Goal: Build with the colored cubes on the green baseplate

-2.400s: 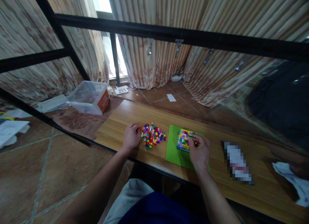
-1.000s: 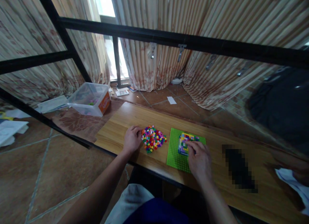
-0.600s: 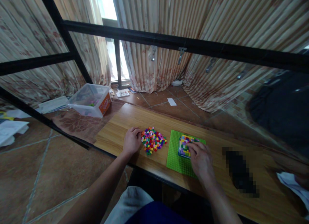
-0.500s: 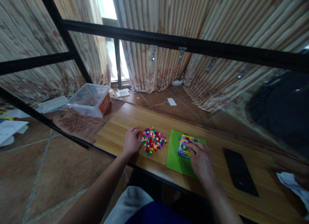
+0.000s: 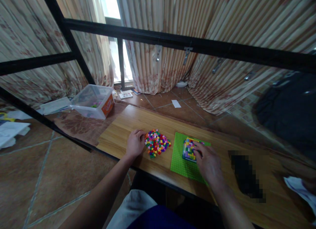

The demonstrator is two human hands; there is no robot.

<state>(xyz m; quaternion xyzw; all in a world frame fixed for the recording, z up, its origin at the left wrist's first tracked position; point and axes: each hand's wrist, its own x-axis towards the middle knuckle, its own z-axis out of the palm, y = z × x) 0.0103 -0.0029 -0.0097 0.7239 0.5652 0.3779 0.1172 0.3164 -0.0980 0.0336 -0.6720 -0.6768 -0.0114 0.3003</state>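
Note:
My left hand (image 5: 135,143) rests on the table at the left edge of a pile of small multicoloured toy bricks (image 5: 158,145). Its fingers are curled together, and the fingertips reach the bricks; whatever they pinch is too small to make out. To the right lies a green baseplate (image 5: 178,161) bearing a low rectangular block of coloured bricks (image 5: 189,148). My right hand (image 5: 209,163) is over the right side of this block, hiding part of it. A gap shows between its thumb and forefinger, with no brick visible in it. The fingertips are at the block's top.
The wooden table (image 5: 130,118) holds a pixelated dark object (image 5: 247,176) and crumpled white paper (image 5: 300,189) on the right. A clear plastic box (image 5: 91,102) stands on the floor at left. A black metal rail (image 5: 148,36) crosses before the curtains.
My right hand has shifted slightly right, and its thumb and forefinger have parted over the brick block. My left hand stays beside the pile.

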